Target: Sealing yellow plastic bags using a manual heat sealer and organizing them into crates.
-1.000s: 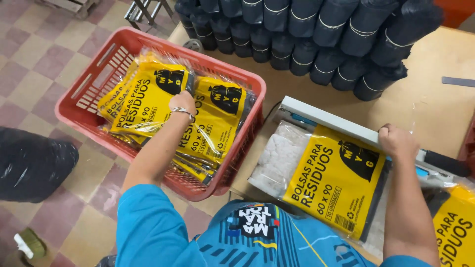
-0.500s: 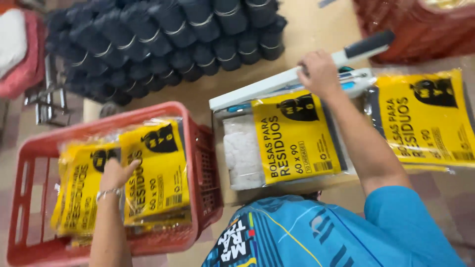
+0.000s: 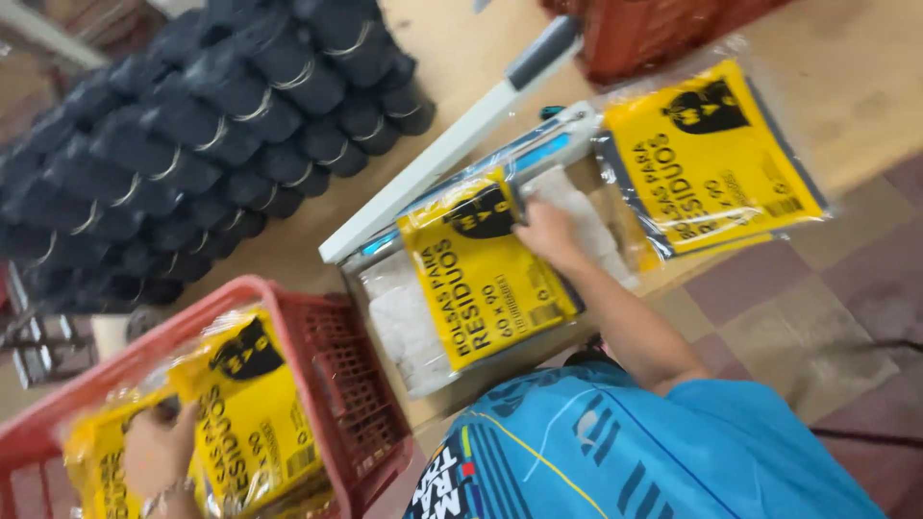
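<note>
- Standing beside the table, one sees the person's left hand (image 3: pixel 159 452) down in the red plastic basket (image 3: pixel 356 384), fingers closed on the top yellow packet (image 3: pixel 252 404) of the stack there, as if steadying it flat on the others.
- Across the body, the right hand (image 3: pixel 546 234) lies palm-down on another yellow pack (image 3: pixel 486 279) that rests on the white sealing machine (image 3: pixel 433 173). The fingers press at the pack's upper edge, near the blue-trimmed bar, which probably keeps the clear wrapper flat and in line; whether they pinch the film or merely press it I cannot tell.
- That pack lies across the machine's bed, with its clear end hanging towards the person's blue shirt (image 3: pixel 663 452).
- A third sealed packet (image 3: pixel 707 159) lies just beside the machine on the wooden table (image 3: pixel 461 48), apart from both hands.
- The basket holds several of the same yellow packets laid flat in a pile, and stands low at the table's edge, within easy reach of the left arm.
- Behind, dark rolls (image 3: pixel 212 135) with pale bands are stacked in rows on the table, and another red crate (image 3: pixel 654 29) sits at its far end.
</note>
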